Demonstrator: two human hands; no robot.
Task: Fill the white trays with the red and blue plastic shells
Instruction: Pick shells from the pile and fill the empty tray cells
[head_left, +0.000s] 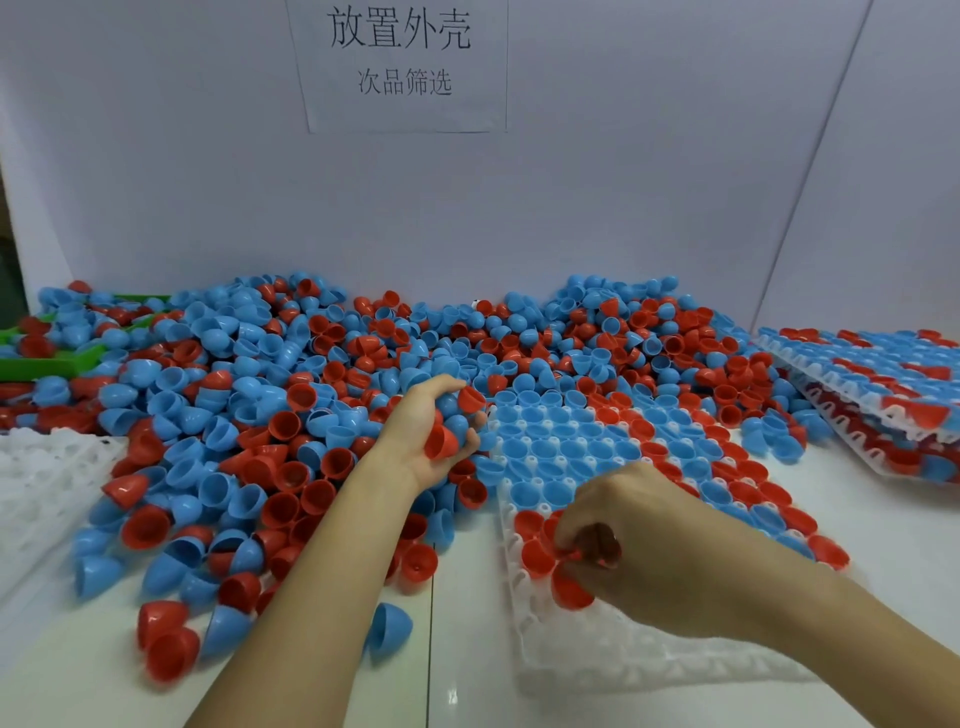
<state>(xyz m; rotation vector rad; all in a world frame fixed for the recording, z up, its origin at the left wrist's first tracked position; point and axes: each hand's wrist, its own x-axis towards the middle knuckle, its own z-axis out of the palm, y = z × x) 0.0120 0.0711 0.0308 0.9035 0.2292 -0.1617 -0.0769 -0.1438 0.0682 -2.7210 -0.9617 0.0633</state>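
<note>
Empty tray: a white tray (41, 467) lies at the far left of the surface (467, 675), next to the pile; it has no shells in it, so it probably waits for its turn.
Green tray: a green tray (52, 361) sits at the back left, half buried under shells.
Pile: the loose red and blue shells (234, 415) spread over the left and middle, close to both hands, so each one is a short reach.
Left hand: the left hand (439, 431) is palm up at the edge of the pile, its fingers curled around a handful of shells, red and blue. I think it holds them as a stock beside the tray.
Tray in work: the white tray (623, 660) lies in front of the person; the far cups are filled, the near rows are bare.
Right hand: the right hand (623, 545) is low over the near filled row, its fingers pinching a red shell (597, 543), probably to press it in a cup.
Full trays: the stacked trays (883, 395) at the right are full and lie to the side, away from the work.
Sign: a paper sign (400, 62) hangs on the wall behind.
</note>
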